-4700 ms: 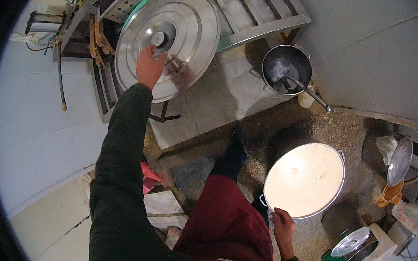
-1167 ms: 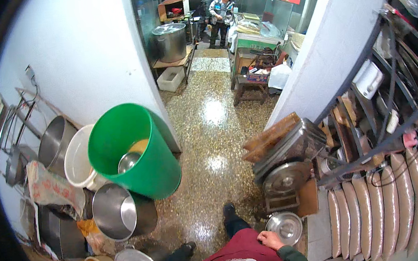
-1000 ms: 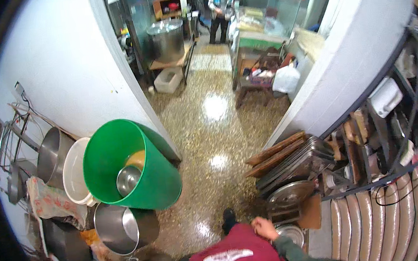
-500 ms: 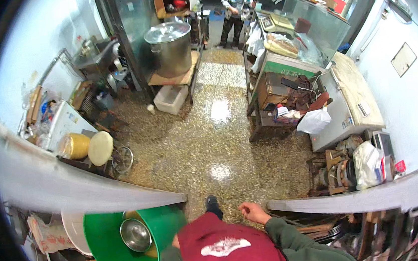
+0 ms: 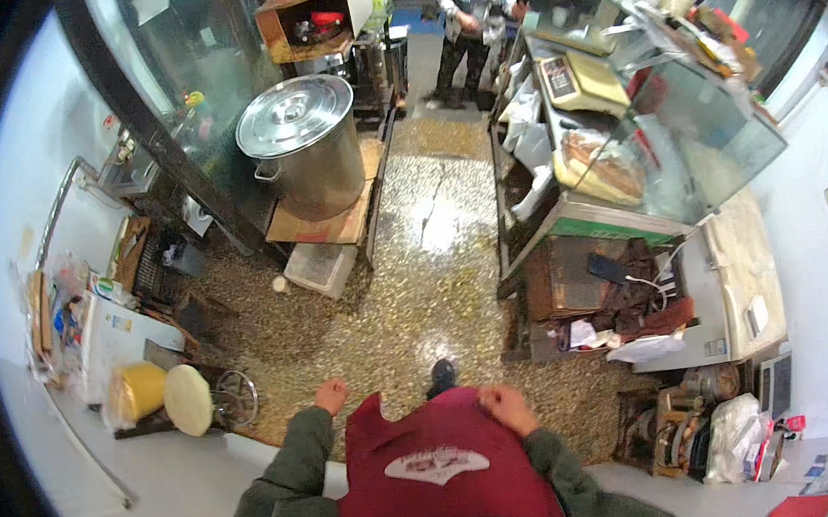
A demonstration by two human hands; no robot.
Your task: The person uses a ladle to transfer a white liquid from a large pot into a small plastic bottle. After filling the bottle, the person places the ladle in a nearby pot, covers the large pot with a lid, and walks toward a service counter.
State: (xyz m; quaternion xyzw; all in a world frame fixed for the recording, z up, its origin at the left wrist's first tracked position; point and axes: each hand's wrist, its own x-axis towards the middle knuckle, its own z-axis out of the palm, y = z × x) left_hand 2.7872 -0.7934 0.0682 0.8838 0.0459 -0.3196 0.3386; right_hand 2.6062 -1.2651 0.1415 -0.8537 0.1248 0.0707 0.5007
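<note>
My left hand (image 5: 332, 396) hangs over the speckled floor, left of the red apron (image 5: 431, 436) on my front. Its fingers are loosely curled, with nothing visible in them. Close against the apron's right edge is my right hand (image 5: 508, 410), fingers bent inward and holding nothing that shows. Green sleeves cover both arms. A dark shoe (image 5: 440, 377) pokes out beyond the apron. Neither hand reaches any of the things standing along the sides.
A large lidded steel pot (image 5: 310, 159) stands on a low stand ahead left, with a plastic bin (image 5: 322, 269) beneath. Right are a scale (image 5: 572, 84), a glass case (image 5: 707, 145) and a wooden box (image 5: 566, 279). A round stool (image 5: 188, 400) is left. Another person (image 5: 476, 18) stands far ahead.
I have moved forward; the pot and glass case are nearer. The green bucket has left the view. My left hand has come into sight, and my right hand is closer to the apron.
</note>
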